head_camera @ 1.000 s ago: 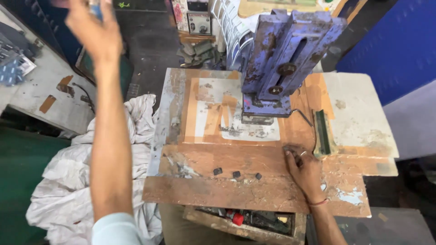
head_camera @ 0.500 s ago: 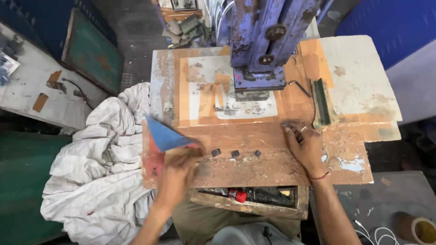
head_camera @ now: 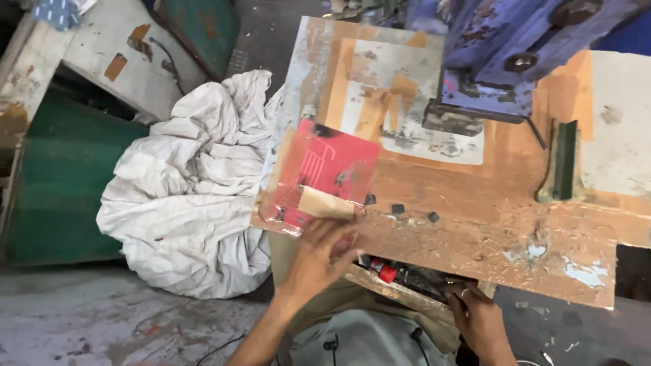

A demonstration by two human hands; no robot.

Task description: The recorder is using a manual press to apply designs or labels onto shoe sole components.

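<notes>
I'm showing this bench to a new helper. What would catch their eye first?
Probably the red packet lying at the worn wooden bench's left edge, with the left hand touching its near corner. Next, the blue-purple press at the bench's far side, and the crumpled white cloth heaped left of the bench.

I see a crumpled white cloth (head_camera: 193, 190) beside the worn surface (head_camera: 475, 224), a blue press (head_camera: 502, 61) on it, and a green bin (head_camera: 64, 183) at far left.

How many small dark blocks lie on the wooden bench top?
3: one beside the red packet's right edge, one just right of it, one farther right. More may hide under the packet.
</notes>
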